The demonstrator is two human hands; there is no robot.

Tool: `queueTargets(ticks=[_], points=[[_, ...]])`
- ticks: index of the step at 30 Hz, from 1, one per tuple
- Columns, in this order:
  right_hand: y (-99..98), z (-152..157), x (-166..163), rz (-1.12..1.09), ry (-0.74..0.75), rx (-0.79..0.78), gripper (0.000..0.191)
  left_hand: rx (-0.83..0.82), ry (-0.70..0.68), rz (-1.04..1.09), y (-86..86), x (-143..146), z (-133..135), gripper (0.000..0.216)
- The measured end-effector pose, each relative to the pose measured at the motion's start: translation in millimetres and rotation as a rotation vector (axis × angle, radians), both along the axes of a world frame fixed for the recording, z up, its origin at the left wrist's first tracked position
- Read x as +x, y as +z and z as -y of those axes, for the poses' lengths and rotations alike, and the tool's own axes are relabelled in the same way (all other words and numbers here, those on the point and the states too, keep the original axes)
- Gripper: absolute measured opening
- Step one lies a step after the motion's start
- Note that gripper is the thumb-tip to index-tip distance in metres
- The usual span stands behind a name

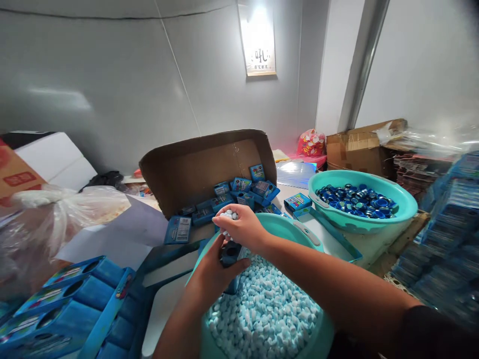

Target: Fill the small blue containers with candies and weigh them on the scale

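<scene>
My left hand (209, 269) is wrapped round a small blue box (231, 252) with a dark round hole in its top. Just above that hole, my right hand (245, 229) is closed on a clump of small white candies (227, 215), some showing between the fingers. Both hands are over a turquoise basin (327, 334) filled with loose white and pale-blue candies (269, 304). The lower part of the box is partly hidden by my left hand.
Behind the basin, a tipped cardboard box (202, 159) has several blue boxes (241, 184) in it. A second turquoise basin (406, 214) holds dark-blue lids (359, 199). Blue boxes with round holes (75, 304) stand at lower left; stacked blue packs (445, 244) are at right.
</scene>
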State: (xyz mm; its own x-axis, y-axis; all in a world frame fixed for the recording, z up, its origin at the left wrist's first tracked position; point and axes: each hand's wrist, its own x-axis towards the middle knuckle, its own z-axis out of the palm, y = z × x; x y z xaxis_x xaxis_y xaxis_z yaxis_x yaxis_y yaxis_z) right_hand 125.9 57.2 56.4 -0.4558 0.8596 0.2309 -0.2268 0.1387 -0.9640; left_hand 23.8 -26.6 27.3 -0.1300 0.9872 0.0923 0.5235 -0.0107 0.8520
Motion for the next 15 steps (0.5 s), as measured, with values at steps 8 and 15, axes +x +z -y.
queueTargets(ticks=[8,15], points=[[-0.5,9.3,-0.7,-0.058,0.039,-0.045,0.019,-0.053,-0.037,-0.051,-1.0,-1.5,1.7,0.063],[-5.9,11.5,-3.9,-0.010,0.033,-0.050,0.025,-0.065,-0.014,-0.132,-4.7,-4.4,-0.1,0.065]])
